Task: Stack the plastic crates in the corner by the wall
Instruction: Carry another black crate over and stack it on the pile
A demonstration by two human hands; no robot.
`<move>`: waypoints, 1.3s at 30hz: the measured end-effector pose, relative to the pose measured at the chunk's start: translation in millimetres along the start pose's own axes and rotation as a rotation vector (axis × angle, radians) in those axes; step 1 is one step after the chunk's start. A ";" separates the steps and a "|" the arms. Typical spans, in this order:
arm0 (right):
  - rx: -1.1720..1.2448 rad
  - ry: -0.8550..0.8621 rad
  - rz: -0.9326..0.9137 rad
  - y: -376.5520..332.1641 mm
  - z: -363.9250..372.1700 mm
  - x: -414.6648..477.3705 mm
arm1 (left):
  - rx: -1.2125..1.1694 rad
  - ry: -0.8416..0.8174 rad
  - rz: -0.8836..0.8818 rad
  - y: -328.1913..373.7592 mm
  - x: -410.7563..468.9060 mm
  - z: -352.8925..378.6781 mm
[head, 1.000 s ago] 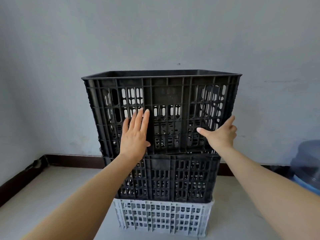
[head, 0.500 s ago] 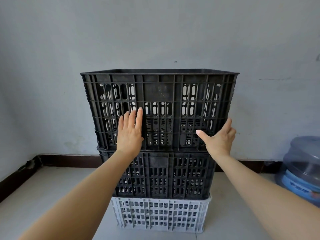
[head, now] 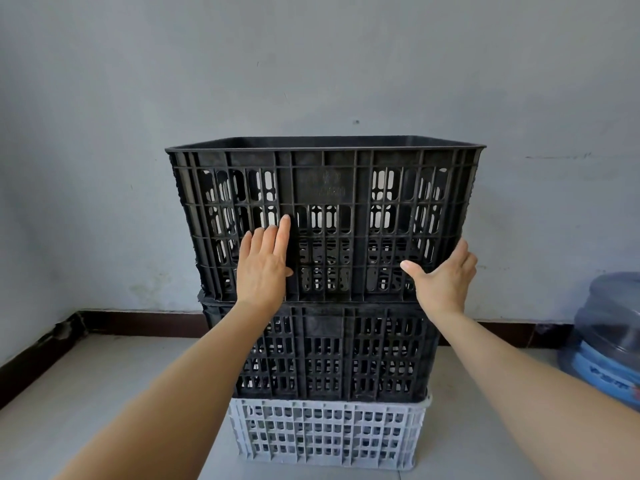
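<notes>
Three slotted plastic crates in one upright stack on the pale floor (head: 86,393), close to the grey plaster wall (head: 311,64): one light grey rectangular crate (head: 325,434) at the bottom, one black rectangular middle crate (head: 346,351) on it, one black rectangular top crate (head: 325,188) above. Two bare hands, both on the top crate. Left hand (head: 263,268) flat, fingers straight, pressed on the front wall. Right hand (head: 443,278) spread at the front right corner, thumb on the front, fingers straight along the side, nothing grasped. One blue transparent water bottle (head: 609,341) at far right, apart from the stack.
</notes>
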State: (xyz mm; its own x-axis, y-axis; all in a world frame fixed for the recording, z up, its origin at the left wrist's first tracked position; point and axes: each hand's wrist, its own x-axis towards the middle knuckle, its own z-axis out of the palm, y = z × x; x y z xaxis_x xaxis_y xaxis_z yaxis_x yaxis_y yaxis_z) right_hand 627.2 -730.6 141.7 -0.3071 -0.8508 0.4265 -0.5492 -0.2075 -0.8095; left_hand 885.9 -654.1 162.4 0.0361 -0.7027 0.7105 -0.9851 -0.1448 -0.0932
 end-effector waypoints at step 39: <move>-0.422 0.075 -0.957 -152.9 -14.2 17.8 | -0.003 0.233 0.022 5.0 71.8 -85.7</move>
State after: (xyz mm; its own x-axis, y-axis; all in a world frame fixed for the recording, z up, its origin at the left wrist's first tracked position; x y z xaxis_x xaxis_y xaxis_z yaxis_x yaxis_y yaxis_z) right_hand 694.7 -707.2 278.8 0.3596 -0.3850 0.8500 -0.8102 -0.5808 0.0796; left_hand 869.1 -645.6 272.7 -0.0245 -0.5262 0.8500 -0.9857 -0.1293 -0.1085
